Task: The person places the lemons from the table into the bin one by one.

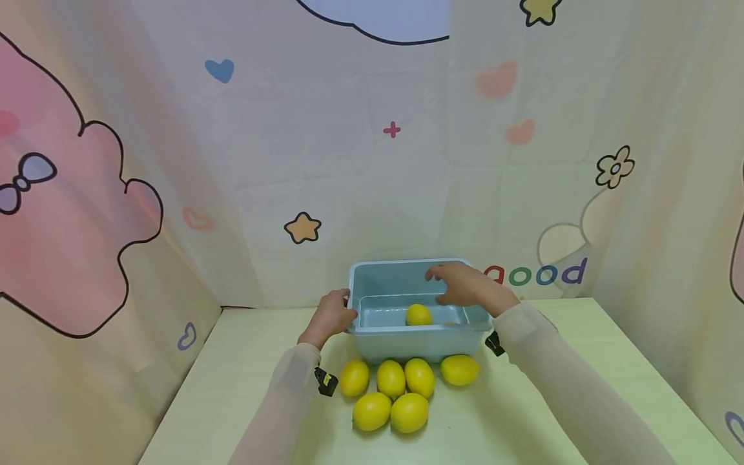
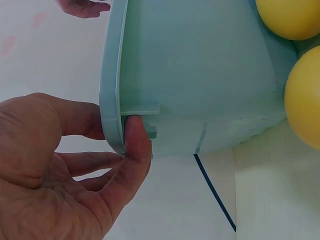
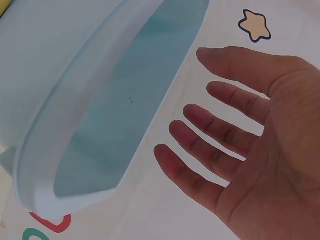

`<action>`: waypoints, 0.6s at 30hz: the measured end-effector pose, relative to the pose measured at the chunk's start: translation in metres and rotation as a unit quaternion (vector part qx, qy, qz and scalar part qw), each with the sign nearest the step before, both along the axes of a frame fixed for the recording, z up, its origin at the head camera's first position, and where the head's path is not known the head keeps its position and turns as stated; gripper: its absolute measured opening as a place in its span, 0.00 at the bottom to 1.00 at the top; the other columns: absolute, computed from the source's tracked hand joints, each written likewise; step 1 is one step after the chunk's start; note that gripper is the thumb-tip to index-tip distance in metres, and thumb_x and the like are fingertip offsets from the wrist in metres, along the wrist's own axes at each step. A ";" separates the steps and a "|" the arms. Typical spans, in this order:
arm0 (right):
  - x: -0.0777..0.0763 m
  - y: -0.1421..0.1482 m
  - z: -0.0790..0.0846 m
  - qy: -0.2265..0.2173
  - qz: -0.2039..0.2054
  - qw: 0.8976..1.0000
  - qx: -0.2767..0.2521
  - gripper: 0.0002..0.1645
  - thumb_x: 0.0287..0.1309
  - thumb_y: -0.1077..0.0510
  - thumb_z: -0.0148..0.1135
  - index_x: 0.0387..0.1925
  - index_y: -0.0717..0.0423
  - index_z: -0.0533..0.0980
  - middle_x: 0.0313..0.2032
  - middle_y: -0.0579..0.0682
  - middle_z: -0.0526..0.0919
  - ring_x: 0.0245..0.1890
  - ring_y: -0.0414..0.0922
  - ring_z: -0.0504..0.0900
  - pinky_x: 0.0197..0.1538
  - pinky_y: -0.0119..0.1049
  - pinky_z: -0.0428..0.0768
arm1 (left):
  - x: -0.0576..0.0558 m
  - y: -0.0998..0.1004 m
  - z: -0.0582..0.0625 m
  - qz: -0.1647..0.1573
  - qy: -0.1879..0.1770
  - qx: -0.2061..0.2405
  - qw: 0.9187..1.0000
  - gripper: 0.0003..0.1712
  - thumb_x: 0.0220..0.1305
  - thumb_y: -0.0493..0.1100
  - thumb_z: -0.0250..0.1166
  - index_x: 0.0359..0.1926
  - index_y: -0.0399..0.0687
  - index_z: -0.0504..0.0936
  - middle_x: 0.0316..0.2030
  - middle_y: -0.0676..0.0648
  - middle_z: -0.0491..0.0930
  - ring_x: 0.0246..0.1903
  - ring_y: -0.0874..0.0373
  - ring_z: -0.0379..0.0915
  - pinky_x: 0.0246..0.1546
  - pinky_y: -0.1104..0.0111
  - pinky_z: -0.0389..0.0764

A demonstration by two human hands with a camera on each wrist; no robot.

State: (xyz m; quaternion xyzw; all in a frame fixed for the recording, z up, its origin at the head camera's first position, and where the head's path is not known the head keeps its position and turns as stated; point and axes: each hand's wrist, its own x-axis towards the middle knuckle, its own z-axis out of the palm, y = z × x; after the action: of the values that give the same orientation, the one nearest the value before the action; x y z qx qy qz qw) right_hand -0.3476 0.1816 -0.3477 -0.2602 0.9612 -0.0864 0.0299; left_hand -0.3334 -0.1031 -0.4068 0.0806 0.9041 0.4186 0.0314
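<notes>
A light blue plastic bin [image 1: 418, 343] stands on the table near the back wall. My left hand [image 1: 333, 316] holds the bin's left rim; in the left wrist view the thumb and fingers [image 2: 136, 142] pinch the rim's edge. Over the bin's right part, my right hand [image 1: 463, 284] hovers with spread fingers [image 3: 200, 155] and nothing in them. One yellow lemon [image 1: 418, 314] lies inside the bin, and a sliver of something yellow shows to its right, mostly hidden by the front wall. Several lemons [image 1: 409, 413] sit on the table before the bin, in two rough rows.
A pale wooden table [image 1: 232, 387] carries the bin and lemons. Behind it hangs a printed cloth [image 1: 314, 142] with stars, hearts and coloured letters, and more cloth encloses both sides. The rightmost lemon [image 1: 460, 370] lies close to the bin's front wall.
</notes>
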 end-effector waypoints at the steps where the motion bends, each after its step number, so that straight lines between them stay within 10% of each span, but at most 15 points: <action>1: 0.002 -0.001 0.000 0.003 0.001 1.000 -0.001 0.27 0.52 0.52 0.65 0.55 0.50 0.72 0.53 0.52 0.77 0.52 0.51 0.74 0.58 0.48 0.75 | 0.000 0.000 0.000 0.000 0.000 0.000 1.000 0.28 0.55 0.34 0.56 0.60 0.37 0.69 0.46 0.35 0.79 0.33 0.51 0.79 0.27 0.61 0.84; 18: 0.038 -0.012 0.009 0.037 -0.005 0.999 -0.039 0.26 0.54 0.52 0.64 0.56 0.47 0.71 0.56 0.49 0.75 0.49 0.48 0.76 0.53 0.44 0.79 | 0.000 0.000 0.000 0.002 0.005 0.001 1.000 0.26 0.55 0.34 0.56 0.57 0.37 0.71 0.45 0.35 0.80 0.33 0.52 0.79 0.24 0.66 0.83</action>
State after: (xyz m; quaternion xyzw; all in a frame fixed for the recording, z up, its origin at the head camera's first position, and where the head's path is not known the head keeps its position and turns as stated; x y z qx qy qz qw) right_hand -0.3092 0.1701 -0.3389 -0.2593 0.9589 -0.1140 -0.0157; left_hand -0.3331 -0.1030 -0.4072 0.0812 0.9040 0.4189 0.0262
